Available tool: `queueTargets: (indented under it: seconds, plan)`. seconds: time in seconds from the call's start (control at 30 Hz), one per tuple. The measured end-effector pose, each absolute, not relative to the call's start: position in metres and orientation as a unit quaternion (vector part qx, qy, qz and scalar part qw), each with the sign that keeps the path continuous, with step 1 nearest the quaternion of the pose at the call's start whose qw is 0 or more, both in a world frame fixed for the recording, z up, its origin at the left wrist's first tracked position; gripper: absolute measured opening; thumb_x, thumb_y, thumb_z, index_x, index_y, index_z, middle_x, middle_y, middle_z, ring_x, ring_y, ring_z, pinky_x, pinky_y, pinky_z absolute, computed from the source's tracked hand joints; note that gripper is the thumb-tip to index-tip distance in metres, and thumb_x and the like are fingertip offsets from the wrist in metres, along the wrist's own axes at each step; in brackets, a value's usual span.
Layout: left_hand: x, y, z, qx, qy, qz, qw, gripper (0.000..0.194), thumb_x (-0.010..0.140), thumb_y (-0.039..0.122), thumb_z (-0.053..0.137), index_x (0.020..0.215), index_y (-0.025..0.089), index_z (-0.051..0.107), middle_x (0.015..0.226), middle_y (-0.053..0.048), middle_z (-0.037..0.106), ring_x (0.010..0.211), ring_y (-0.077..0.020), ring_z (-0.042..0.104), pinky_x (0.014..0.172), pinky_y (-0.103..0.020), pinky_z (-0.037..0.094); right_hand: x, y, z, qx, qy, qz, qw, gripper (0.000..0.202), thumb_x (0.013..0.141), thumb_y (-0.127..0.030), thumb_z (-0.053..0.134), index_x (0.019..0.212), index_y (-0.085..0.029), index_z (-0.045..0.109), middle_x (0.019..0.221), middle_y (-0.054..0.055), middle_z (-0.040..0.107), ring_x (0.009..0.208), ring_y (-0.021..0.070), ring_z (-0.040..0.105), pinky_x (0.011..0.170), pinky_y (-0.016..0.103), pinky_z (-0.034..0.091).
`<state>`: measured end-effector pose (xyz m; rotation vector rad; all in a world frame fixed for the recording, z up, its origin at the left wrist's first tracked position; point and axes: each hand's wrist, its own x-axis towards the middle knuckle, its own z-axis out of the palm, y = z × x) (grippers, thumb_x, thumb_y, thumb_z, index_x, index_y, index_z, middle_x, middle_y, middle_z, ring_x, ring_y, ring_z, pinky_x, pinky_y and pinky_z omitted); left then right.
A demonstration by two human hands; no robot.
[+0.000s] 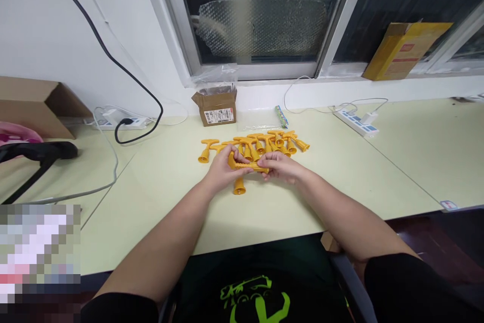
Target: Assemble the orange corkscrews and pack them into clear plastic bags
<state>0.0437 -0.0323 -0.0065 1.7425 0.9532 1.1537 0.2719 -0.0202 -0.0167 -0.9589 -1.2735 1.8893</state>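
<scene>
Both hands are on one yellow plastic T-handled piece point(247, 165), held nearly level above the table, with a ribbed stem showing between the fingers. My left hand point(225, 169) is closed around its left end, partly hiding the crossbar. At the right end, my right hand point(280, 166) pinches the piece between thumb and fingers. Just below them, a yellow bell-shaped end point(239, 187) rests on the table; its upper part is hidden by my left hand. Behind my hands lie several more yellow T-handled pieces point(266, 142) with flared ends, crowded together. One such piece point(204, 153) lies at the left of the group.
On the pale table point(159, 187), a small open cardboard box point(219, 109) stands by the window. Beside it lies a clear plastic bag point(257, 120). Power strips point(355, 122) with cables sit along the wall. A black stand point(45, 154) and larger carton point(38, 104) are left.
</scene>
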Motion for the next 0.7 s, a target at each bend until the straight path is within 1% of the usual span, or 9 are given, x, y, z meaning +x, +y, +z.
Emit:
queueTargets:
  seconds: [0.1,0.2,0.27,0.33,0.4,0.47,0.57,0.63,0.7]
  plan:
    - [0.042,-0.036,-0.007,0.737,0.354,0.441,0.37,0.053,0.068,0.038,0.092,0.083,0.025,0.043,0.087,-0.003,0.074,0.089,-0.026,0.073,0.085,-0.041,0.054,0.272,-0.019,-0.013,-0.396,-0.386,0.797,0.241,0.018,0.09,-0.031,0.073,0.086,-0.015,0.067,0.063,0.003,0.068,0.045,0.0088,0.057,0.041,0.016,0.049]
    - [0.042,-0.036,-0.008,0.761,0.335,0.429,0.351,0.048,0.072,0.037,0.09,0.084,0.025,0.045,0.093,-0.004,0.076,0.087,-0.0256,0.072,0.084,-0.041,0.054,0.273,-0.018,-0.013,-0.419,-0.359,0.812,0.189,0.018,0.097,-0.031,0.061,0.09,-0.015,0.065,0.059,0.003,0.066,0.038,0.0082,0.051,0.035,0.015,0.043]
    - [0.042,-0.034,-0.009,0.756,0.347,0.425,0.356,0.047,0.072,0.037,0.089,0.085,0.025,0.046,0.091,-0.004,0.076,0.087,-0.0257,0.072,0.084,-0.041,0.054,0.275,-0.019,-0.015,-0.397,-0.412,0.789,0.224,0.02,0.096,-0.035,0.063,0.101,-0.016,0.065,0.066,0.003,0.068,0.046,0.011,0.059,0.044,0.02,0.052]
    - [0.042,-0.032,-0.008,0.733,0.375,0.43,0.371,0.048,0.07,0.037,0.09,0.084,0.025,0.045,0.087,-0.003,0.074,0.088,-0.0259,0.071,0.085,-0.041,0.054,0.277,-0.02,-0.018,-0.357,-0.506,0.721,0.309,0.031,0.089,-0.038,0.075,0.111,-0.02,0.064,0.082,0.003,0.072,0.064,0.0148,0.068,0.062,0.028,0.061]
    - [0.044,-0.029,-0.007,0.689,0.398,0.444,0.413,0.051,0.069,0.036,0.091,0.085,0.025,0.043,0.084,-0.001,0.071,0.087,-0.0248,0.071,0.084,-0.04,0.055,0.279,-0.021,-0.021,-0.326,-0.613,0.608,0.384,0.043,0.078,-0.038,0.085,0.113,-0.023,0.065,0.101,0.004,0.072,0.086,0.0182,0.071,0.08,0.035,0.062]
    - [0.046,-0.027,-0.006,0.631,0.401,0.452,0.487,0.056,0.068,0.036,0.091,0.086,0.025,0.039,0.081,0.0,0.069,0.08,-0.0223,0.071,0.079,-0.039,0.057,0.28,-0.021,-0.024,-0.321,-0.698,0.486,0.416,0.042,0.074,-0.038,0.088,0.108,-0.023,0.069,0.111,0.005,0.071,0.099,0.0213,0.069,0.09,0.038,0.059]
    - [0.049,-0.026,-0.005,0.569,0.387,0.442,0.576,0.061,0.068,0.038,0.091,0.088,0.025,0.034,0.077,0.003,0.066,0.068,-0.0184,0.068,0.073,-0.038,0.058,0.278,-0.022,-0.026,-0.349,-0.729,0.406,0.427,0.032,0.079,-0.041,0.084,0.1,-0.022,0.071,0.1,0.005,0.072,0.092,0.0216,0.069,0.086,0.037,0.058]
    - [0.049,-0.027,-0.005,0.574,0.377,0.442,0.577,0.062,0.069,0.039,0.09,0.088,0.025,0.033,0.076,0.003,0.065,0.067,-0.0175,0.068,0.073,-0.037,0.058,0.274,-0.023,-0.025,-0.368,-0.69,0.453,0.429,0.03,0.079,-0.043,0.083,0.095,-0.021,0.07,0.086,0.002,0.071,0.078,0.0189,0.069,0.076,0.034,0.06]
    - [0.047,-0.028,-0.005,0.614,0.37,0.452,0.531,0.06,0.071,0.039,0.09,0.088,0.025,0.035,0.081,0.002,0.065,0.074,-0.0187,0.07,0.075,-0.037,0.058,0.27,-0.025,-0.021,-0.369,-0.622,0.548,0.42,0.029,0.079,-0.042,0.084,0.089,-0.02,0.067,0.076,0.001,0.069,0.067,0.0162,0.068,0.067,0.031,0.061]
